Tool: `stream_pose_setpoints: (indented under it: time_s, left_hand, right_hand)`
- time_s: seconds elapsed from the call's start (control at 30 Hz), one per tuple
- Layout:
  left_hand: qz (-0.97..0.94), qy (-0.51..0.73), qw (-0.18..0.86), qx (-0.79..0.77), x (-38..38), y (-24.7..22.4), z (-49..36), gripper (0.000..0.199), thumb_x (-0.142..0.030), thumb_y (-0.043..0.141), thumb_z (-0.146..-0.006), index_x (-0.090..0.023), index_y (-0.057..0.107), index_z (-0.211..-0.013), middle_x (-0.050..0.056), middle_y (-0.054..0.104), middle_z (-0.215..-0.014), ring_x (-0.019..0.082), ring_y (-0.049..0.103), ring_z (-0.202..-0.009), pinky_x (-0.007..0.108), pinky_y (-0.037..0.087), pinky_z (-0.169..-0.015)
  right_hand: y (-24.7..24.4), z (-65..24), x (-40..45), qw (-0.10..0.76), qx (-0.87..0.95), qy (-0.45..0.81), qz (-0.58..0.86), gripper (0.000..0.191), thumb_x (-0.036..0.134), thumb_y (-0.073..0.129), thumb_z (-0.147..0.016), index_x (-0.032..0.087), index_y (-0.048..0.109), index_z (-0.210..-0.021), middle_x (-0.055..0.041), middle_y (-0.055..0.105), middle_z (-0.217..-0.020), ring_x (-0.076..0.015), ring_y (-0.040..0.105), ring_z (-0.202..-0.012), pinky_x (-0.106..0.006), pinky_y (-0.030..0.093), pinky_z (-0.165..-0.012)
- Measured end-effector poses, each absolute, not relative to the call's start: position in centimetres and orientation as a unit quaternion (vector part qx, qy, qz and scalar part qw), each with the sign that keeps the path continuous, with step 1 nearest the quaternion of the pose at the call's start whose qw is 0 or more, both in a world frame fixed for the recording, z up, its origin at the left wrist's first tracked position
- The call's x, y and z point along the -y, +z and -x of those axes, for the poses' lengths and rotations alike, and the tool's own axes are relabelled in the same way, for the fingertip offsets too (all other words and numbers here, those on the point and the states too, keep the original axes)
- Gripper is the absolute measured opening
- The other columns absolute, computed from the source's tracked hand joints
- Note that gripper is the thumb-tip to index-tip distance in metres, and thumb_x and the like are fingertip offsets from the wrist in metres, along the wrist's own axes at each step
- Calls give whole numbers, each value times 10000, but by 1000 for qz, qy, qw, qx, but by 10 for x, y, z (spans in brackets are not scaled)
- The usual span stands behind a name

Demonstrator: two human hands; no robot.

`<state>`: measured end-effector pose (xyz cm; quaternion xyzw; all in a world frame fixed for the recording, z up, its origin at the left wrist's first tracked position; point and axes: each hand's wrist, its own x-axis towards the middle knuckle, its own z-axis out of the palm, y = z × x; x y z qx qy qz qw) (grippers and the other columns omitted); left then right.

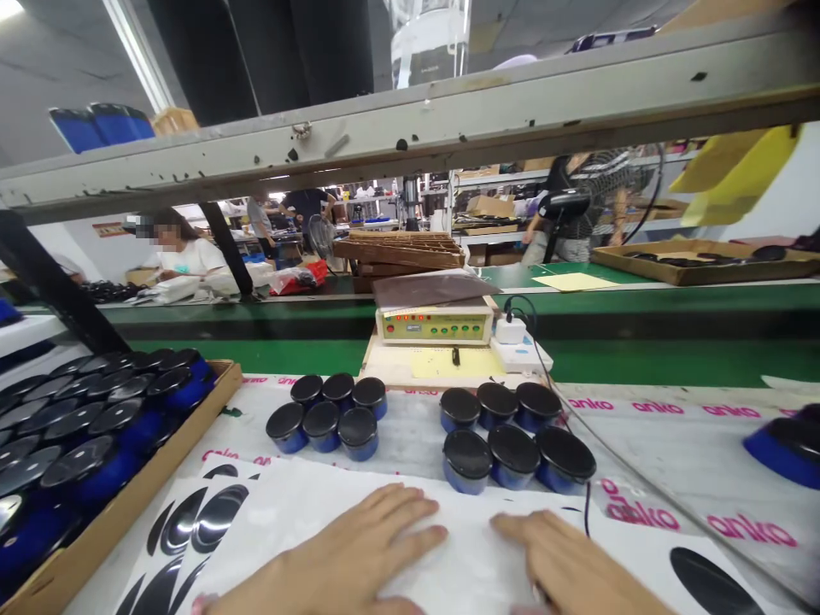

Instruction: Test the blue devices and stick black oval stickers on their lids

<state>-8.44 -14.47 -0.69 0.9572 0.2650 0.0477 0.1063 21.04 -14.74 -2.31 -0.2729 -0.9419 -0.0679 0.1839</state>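
White sheet (467,547) lies flat on the bench under my left hand (326,547) and right hand (564,564), which rest palms down and well apart, clamped on nothing. At far left, a cardboard tray (147,465) holds rows of black-lidded blue jars (83,444); a careless elbow could catch its edge and spill them. Beside it, overlapping sheets of black ovals (218,517) could slide or crease under uneven pressure. Just ahead of my hands stand a left cluster of jars (322,414) and a right cluster of jars (506,436), close enough that a sheet pushed forward could topple them. Past my right hand, a thin black cable (586,508) could snag a sleeve and drag things sideways, while a lone jar (785,448) sits apart at far right.
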Motion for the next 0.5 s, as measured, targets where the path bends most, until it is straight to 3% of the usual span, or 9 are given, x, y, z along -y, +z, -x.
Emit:
stream_pose_setpoints:
  time_s: [0.1, 0.17, 0.27, 0.5]
  left_hand:
    - [-899, 151, 165, -377, 132, -4, 60, 493, -338, 481, -904, -264, 338, -1370, 82, 382, -1427, 239, 352, -1316, 410, 343, -1076]
    - [-859, 209, 205, -421, 118, -9, 37, 541, -326, 528, -870, -253, 330, -1368, 91, 389, -1396, 239, 367, -1293, 408, 350, -1069]
    - [-834, 218, 252, -439, 99, -19, 8, 714, -394, 621, -795, -214, 290, -1401, 117, 417, -1352, 282, 413, -1245, 428, 373, -1042]
    - [-824, 238, 299, -418, 93, -27, -3, 679, -348, 617, -792, -268, 310, -1392, 73, 432, -1318, 247, 460, -1195, 385, 398, -1013]
  right_hand:
    - [-6, -221, 126, 202, 891, -64, 401, 166, 326, 462, -902, 219, 526, -792, -108, 650, -1104, -267, 632, -952, -393, 541, -751]
    - [-1, -221, 109, 174, 881, -64, 434, 166, 343, 501, -880, 205, 505, -788, -138, 615, -1114, -287, 605, -938, -428, 508, -748]
    - [-4, -215, 92, 120, 883, -54, 451, 176, 358, 568, -837, 196, 515, -880, -133, 584, -1117, -269, 588, -877, -413, 485, -747]
    - [-7, -239, 88, 97, 886, -42, 451, 196, 390, 539, -843, 196, 513, -861, -132, 543, -1187, -264, 568, -894, -401, 463, -761]
